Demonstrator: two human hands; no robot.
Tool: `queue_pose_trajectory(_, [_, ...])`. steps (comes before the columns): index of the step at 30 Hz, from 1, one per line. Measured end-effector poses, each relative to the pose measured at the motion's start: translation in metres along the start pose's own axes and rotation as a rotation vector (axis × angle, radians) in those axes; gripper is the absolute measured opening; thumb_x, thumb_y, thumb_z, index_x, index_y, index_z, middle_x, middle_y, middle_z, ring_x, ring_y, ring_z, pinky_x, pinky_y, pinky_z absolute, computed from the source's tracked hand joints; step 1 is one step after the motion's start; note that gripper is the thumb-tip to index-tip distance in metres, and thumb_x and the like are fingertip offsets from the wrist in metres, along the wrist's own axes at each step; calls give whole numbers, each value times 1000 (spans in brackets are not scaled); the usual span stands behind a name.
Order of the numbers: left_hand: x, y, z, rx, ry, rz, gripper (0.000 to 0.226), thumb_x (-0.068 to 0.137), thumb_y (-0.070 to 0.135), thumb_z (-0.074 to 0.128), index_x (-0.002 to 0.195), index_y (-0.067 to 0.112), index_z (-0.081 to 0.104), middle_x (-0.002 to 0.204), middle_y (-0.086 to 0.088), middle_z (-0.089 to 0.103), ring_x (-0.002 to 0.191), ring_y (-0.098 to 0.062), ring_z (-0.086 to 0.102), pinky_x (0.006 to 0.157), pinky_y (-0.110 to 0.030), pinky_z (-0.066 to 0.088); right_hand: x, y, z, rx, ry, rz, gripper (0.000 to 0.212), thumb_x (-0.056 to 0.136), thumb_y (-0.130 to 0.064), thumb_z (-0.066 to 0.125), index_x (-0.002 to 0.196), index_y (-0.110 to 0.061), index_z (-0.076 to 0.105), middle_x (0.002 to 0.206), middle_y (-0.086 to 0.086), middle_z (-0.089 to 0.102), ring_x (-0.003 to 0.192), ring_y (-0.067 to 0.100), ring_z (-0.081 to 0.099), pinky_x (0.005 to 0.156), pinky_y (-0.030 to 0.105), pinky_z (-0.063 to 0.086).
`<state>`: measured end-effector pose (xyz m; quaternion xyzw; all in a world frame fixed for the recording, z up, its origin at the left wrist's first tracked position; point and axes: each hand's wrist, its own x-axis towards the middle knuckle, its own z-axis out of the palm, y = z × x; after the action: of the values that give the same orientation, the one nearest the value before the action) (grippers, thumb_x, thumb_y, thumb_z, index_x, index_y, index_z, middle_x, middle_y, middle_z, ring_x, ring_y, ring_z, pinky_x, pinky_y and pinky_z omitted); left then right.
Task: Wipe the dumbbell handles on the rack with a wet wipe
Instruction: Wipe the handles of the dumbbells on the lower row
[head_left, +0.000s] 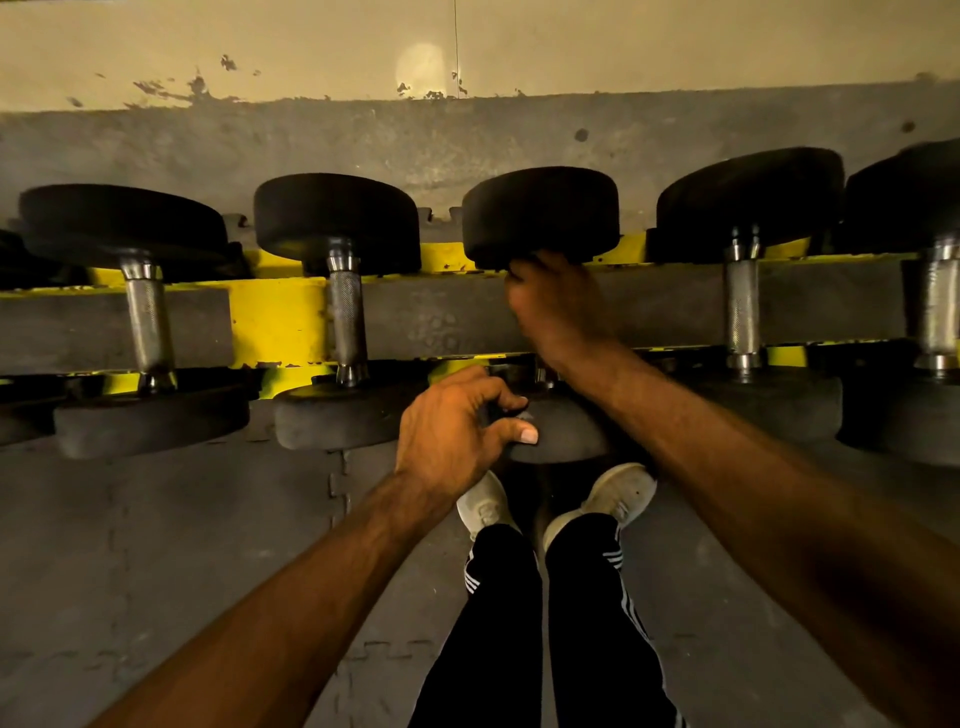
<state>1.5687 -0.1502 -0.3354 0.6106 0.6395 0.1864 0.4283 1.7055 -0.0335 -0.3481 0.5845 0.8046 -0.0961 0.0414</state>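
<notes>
A scuffed cream and grey wall (311, 47) runs behind everything, and a grey interlocking rubber mat floor (156, 519) lies below. Against the wall stands a yellow steel rack with grey padded rails (280, 322). It carries 5 dumbbells side by side, each lying front to back across the 2 rails.

4 of them show bare knurled steel handles: the far-left handle (148, 317), the second handle (347, 312), the fourth handle (743, 306) and the far-right handle (937, 306). The middle dumbbell (540, 213), with black round rubber heads, sits between the second and fourth; its handle is hidden under the right arm and hand.

The person's legs in black track trousers with white stripes (498, 623) stand close to the rack.

The right hand (550, 306) is blurred and lies over the middle dumbbell's handle, fingertips up against the far head. Its grip looks curled, but I cannot tell what it holds, and no wet wipe can be made out.

The left hand (457, 431) has a narrow grip on the near head of the middle dumbbell, fingers hooked over its rim and thumb pressed on its face.

2 white trainers (618, 493) point toward the rack beneath that head.
</notes>
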Motion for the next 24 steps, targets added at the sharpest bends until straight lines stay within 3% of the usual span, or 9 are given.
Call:
queue_pose_trajectory(2, [0, 0, 0, 3, 5, 7, 28, 65, 47, 89, 82, 31, 75, 90, 15, 68, 87, -4, 64, 70, -33, 53, 11, -10, -8, -3, -235, 72, 29, 96, -13, 48, 120, -6, 64, 127, 20, 60, 116, 38, 56, 88, 37, 45])
queue_pose_trajectory(4, [1, 0, 0, -4, 4, 19, 28, 65, 49, 88, 84, 31, 76, 90, 15, 68, 87, -3, 64, 70, -33, 53, 15, -13, -7, -71, -402, 4, 33, 101, -10, 39, 125, -6, 61, 128, 17, 60, 118, 36, 56, 89, 35, 44])
queue_pose_trajectory(6, [1, 0, -1, -5, 0, 24, 29, 66, 49, 87, 85, 31, 76, 90, 14, 68, 88, -4, 64, 71, -32, 52, 8, -17, -11, -146, -458, -58, 33, 99, -10, 42, 126, -7, 62, 127, 15, 63, 118, 36, 58, 86, 35, 45])
queue_pose_trajectory(10, [-1, 1, -1, 3, 9, 17, 27, 67, 45, 89, 87, 31, 77, 91, 14, 68, 89, -2, 61, 70, -28, 50, -8, -6, -12, -193, -506, -178, 20, 92, -18, 58, 108, -13, 68, 112, 14, 68, 104, 35, 64, 69, 31, 37])
queue_pose_trajectory(14, [-4, -1, 1, -9, 10, 8, 25, 69, 43, 88, 89, 31, 77, 93, 15, 67, 90, -1, 60, 71, -26, 51, 8, -13, -9, 143, -412, 243, 18, 94, -17, 52, 78, -8, 54, 107, 21, 60, 108, 36, 59, 62, 26, 31])
queue_pose_trajectory(16, [-5, -1, 1, -17, 10, 1, 25, 70, 41, 88, 90, 30, 77, 95, 16, 67, 92, -1, 60, 73, -25, 50, 11, -14, -6, 41, -362, 191, 16, 93, -15, 51, 78, -10, 52, 97, 18, 54, 105, 37, 58, 58, 27, 30])
queue_pose_trajectory(20, [-5, -2, 2, -19, 23, 11, 26, 69, 41, 88, 90, 30, 77, 94, 15, 67, 91, -2, 61, 71, -25, 50, -14, 1, -18, -176, -342, -278, 20, 88, -9, 55, 104, -9, 68, 105, 14, 64, 107, 37, 59, 77, 39, 46])
queue_pose_trajectory(22, [-6, -3, 3, -15, 34, 17, 27, 69, 42, 87, 91, 29, 78, 94, 14, 67, 91, -4, 62, 71, -27, 51, -25, 14, -19, -92, -303, -381, 16, 85, -12, 61, 98, -15, 70, 103, 8, 65, 107, 32, 57, 80, 39, 48])
queue_pose_trajectory(24, [-7, -3, 4, -11, 36, 17, 27, 70, 44, 86, 91, 29, 78, 94, 14, 67, 92, -5, 63, 71, -28, 52, -31, 28, -19, 100, -268, -356, 16, 90, -19, 62, 102, -16, 73, 110, 6, 66, 110, 28, 56, 88, 34, 43])
